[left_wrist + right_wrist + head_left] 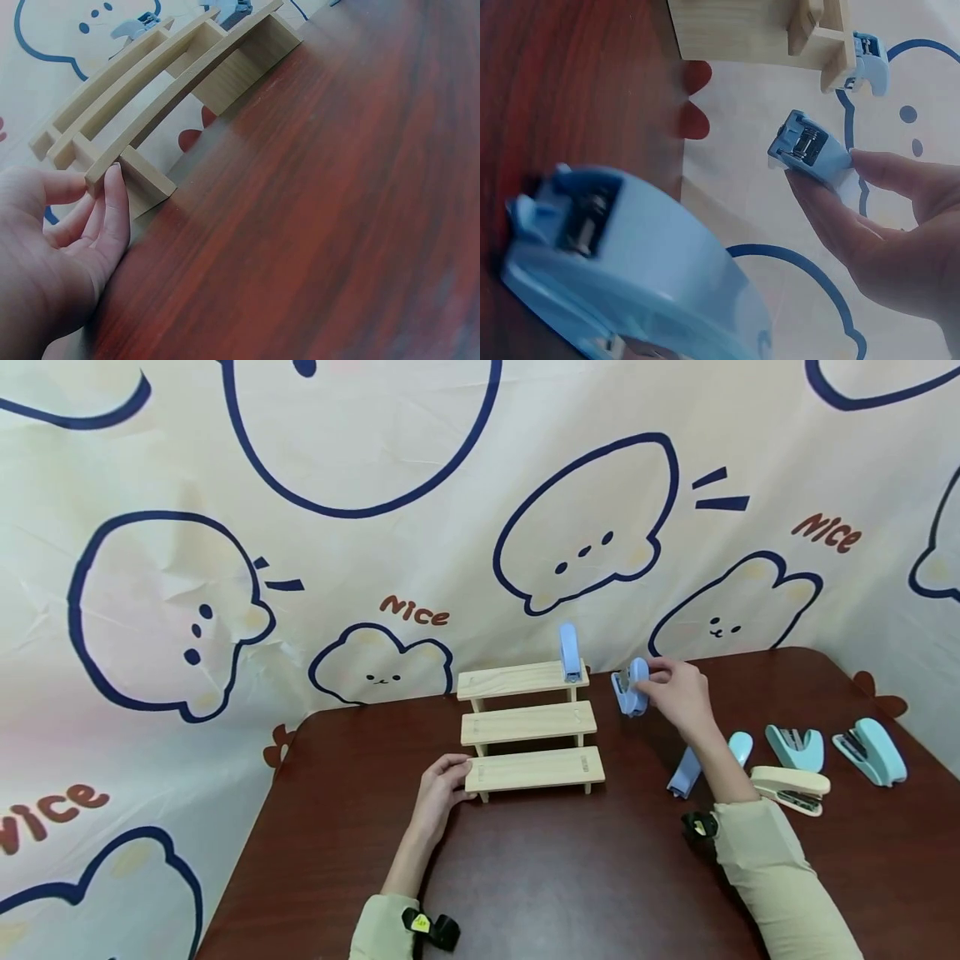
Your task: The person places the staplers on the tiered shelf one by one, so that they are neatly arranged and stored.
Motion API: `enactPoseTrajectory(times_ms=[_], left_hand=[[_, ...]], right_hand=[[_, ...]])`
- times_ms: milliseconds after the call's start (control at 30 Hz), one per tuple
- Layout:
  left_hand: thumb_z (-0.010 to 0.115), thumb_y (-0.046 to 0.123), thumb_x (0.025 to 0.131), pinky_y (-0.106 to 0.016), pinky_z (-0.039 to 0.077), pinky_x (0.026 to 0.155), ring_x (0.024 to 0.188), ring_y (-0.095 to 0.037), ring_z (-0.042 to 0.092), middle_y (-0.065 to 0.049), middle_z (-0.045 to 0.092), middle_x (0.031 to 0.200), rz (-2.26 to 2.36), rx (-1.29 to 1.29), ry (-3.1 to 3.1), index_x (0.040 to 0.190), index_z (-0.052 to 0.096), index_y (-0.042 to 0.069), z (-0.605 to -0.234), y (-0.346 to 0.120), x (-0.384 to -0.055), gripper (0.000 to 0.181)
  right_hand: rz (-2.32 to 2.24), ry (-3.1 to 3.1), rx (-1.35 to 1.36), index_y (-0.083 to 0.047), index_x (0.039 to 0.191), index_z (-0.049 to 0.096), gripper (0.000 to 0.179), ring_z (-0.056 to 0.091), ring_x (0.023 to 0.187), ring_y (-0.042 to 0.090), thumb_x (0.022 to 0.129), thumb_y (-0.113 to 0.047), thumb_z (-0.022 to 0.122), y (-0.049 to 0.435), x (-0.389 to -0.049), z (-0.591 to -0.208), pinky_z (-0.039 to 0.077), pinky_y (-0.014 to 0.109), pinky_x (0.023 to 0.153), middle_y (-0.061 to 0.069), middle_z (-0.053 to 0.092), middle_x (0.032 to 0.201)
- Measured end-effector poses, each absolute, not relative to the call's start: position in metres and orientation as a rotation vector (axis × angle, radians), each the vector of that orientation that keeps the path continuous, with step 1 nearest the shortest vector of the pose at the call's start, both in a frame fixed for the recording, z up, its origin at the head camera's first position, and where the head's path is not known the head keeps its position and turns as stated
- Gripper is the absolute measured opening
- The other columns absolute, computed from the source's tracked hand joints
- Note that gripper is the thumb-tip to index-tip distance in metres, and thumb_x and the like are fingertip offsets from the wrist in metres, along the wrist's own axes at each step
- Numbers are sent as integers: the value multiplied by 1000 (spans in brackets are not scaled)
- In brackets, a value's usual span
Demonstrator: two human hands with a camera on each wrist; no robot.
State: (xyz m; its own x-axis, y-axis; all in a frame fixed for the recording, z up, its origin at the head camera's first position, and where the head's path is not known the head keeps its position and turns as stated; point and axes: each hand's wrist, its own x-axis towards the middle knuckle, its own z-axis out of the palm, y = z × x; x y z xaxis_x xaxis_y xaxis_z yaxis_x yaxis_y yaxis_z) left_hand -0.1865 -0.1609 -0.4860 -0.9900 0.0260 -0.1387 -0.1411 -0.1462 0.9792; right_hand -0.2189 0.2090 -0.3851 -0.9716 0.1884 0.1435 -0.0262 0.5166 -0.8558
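A three-tier wooden display rack [534, 770] stands on the table. My left hand [438, 797] pinches the left end of its lowest board between thumb and fingers, as the left wrist view [67, 247] also shows. One blue stapler [570, 652] stands on the right end of the top board. To the right of the rack, my right hand [682, 697] grips a second blue stapler [636, 687] between thumb and fingers. In the right wrist view this held stapler [814, 150] appears off the table, its metal end facing away from the palm.
Under the right forearm lies a blue stapler [684, 774], partly hidden, with a light-blue rounded end [740, 747] beyond. Further right are two teal staplers [797, 750] and a cream stapler [791, 787]. A patterned cloth [375, 552] hangs behind the dark wooden table [360, 827].
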Motion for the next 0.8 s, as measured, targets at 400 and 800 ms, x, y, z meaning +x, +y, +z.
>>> enactPoseTrajectory(times_ms=[400,800], left_hand=[[65,10,99,-27,56,64,78,-15,64,-10,64,101,2309,-139,1966,114,64,-4,-486,-159,-188,20],[65,10,99,-27,56,63,78,-16,64,-10,64,101,2309,-142,1970,113,65,-4,-487,-159,-187,19]], right_hand=[[1544,-2482,-187,6,145,53,51,67,115,43,101,-14,68,218,-214,-354,55,46,89,29,63,134],[1587,-2450,-125,5,147,50,54,64,118,45,102,-18,68,222,-208,-324,55,25,78,31,59,138]])
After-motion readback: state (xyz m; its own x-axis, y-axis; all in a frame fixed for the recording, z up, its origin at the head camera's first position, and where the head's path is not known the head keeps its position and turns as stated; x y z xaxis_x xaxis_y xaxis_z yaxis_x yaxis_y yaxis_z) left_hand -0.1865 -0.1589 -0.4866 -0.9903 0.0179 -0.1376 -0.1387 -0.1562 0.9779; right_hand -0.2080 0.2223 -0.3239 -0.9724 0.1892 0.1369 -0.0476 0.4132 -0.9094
